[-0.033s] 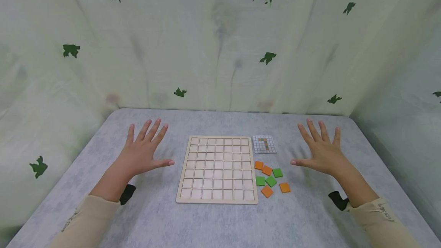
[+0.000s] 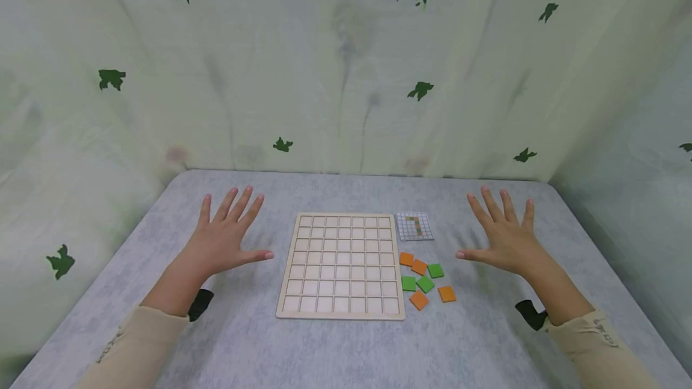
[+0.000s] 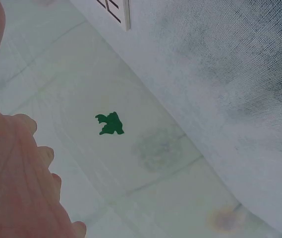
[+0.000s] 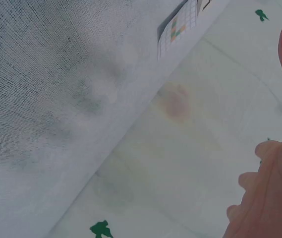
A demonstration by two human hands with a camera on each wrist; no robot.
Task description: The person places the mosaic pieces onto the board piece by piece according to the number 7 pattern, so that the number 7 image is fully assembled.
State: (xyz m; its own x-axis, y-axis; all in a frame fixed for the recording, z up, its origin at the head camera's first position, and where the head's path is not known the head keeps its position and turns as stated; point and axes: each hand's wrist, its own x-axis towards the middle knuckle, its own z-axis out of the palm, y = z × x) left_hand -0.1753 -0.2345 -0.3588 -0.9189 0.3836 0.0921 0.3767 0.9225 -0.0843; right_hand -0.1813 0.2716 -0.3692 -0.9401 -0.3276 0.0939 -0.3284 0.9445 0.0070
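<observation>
My left hand (image 2: pixel 221 242) hovers over the table left of a wooden grid board (image 2: pixel 340 319), fingers spread and holding nothing. On the other side my right hand (image 2: pixel 505 239) is spread the same way, right of several loose square tiles, also holding nothing. Among these are an orange tile (image 2: pixel 447 294) and a green tile (image 2: pixel 435 271). The board's square cells hold no tiles. A small pattern card (image 2: pixel 415 226) beside its upper right corner shows a grid with orange and green squares. The right wrist view catches this card (image 4: pixel 178 30) at its top edge.
The grey cloth-covered table (image 2: pixel 335 353) reaches back to a pale curtain (image 2: pixel 324 77) with green bird and leaf prints. More curtain hangs at both sides. A black band (image 2: pixel 201 305) sits at the left wrist, and another band (image 2: pixel 531 315) at the right.
</observation>
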